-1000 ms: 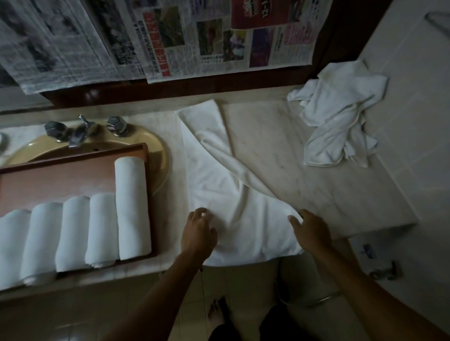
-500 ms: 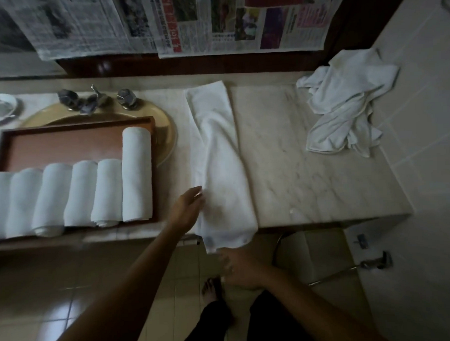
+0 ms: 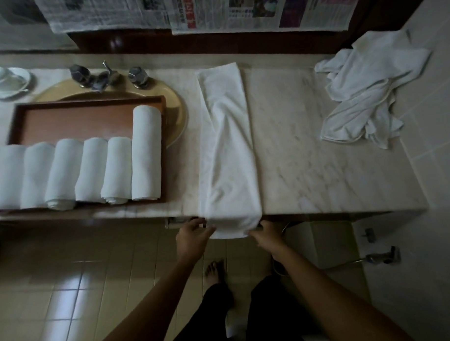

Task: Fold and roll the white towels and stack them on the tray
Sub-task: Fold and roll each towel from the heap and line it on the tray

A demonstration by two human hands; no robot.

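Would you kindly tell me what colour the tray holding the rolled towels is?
The tray is reddish-brown wood, seen best in the head view.

both hands gripping folded towel (image 3: 227,155) end

The long towel (image 3: 227,144) is soft white cloth, a bit fuzzy. The tabletop (image 3: 320,167) is smooth pale stone with grey marks. At 9 o'clock, the tray (image 3: 76,119) looks like smooth brown wood. The taps (image 3: 105,75) are shiny metal. Paper newspapers (image 3: 187,11) hang at 12 o'clock. The floor (image 3: 70,290) tiles shine.
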